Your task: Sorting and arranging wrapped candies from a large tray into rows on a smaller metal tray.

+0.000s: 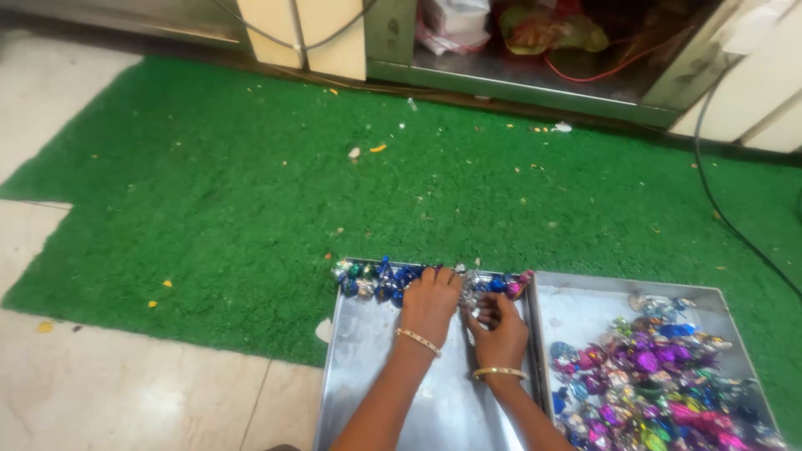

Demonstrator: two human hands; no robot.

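1. Sweets (380,280): foil-wrapped, mostly blue and green, lined up in a row along the far edge of the left tray (368,367), which is otherwise bare steel.
2. Mat (351,175): green turf under the far ends of both trays, strewn with small scraps; pale floor tiles (109,384) lie to its left and in front.
3. Left hand (430,302): palm down and flat, fingers extended onto the row of sweets, grasping nothing; a gold bangle (418,341) sits at the wrist.
4. Right hand (499,327): just beside the left hand, fingers curled in a pinch at a silver-wrapped sweet (474,292) at the row's right part; whether it is actually gripped cannot be told. A second bangle (499,372) circles this wrist.
5. Pink sweet (516,288): right end of the row, against the tray's corner.
6. Right tray (585,313): touching the left tray side by side; a loose heap (652,384) of purple, pink, green and blue sweets fills its near right part.
7. Cable (727,217): black, crossing the mat at far right.
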